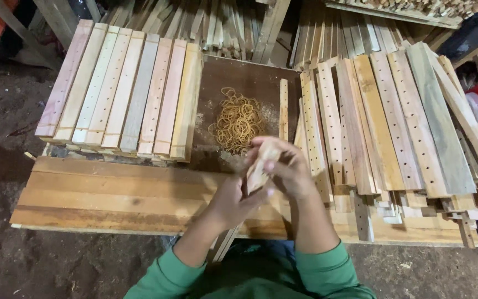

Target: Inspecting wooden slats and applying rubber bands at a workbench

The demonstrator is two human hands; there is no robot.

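Observation:
Both my hands hold one small bundle of wooden slats (263, 161) upright above the plank table (106, 194). My left hand (233, 202) grips its lower end from below. My right hand (287, 166) wraps its upper part, fingers curled around the top. Just beyond the hands lies a heap of yellow rubber bands (238, 122) on a dark brown board (250, 80). A single thin slat (284, 108) lies along that board's right edge. Green sleeves cover my forearms.
A neat row of bundled pale slats (123, 88) lies to the left of the board. On the right spreads a loose stack of drilled slats (394, 122). More timber is piled behind. Dark dirt floor (6, 138) lies at the left and below the table.

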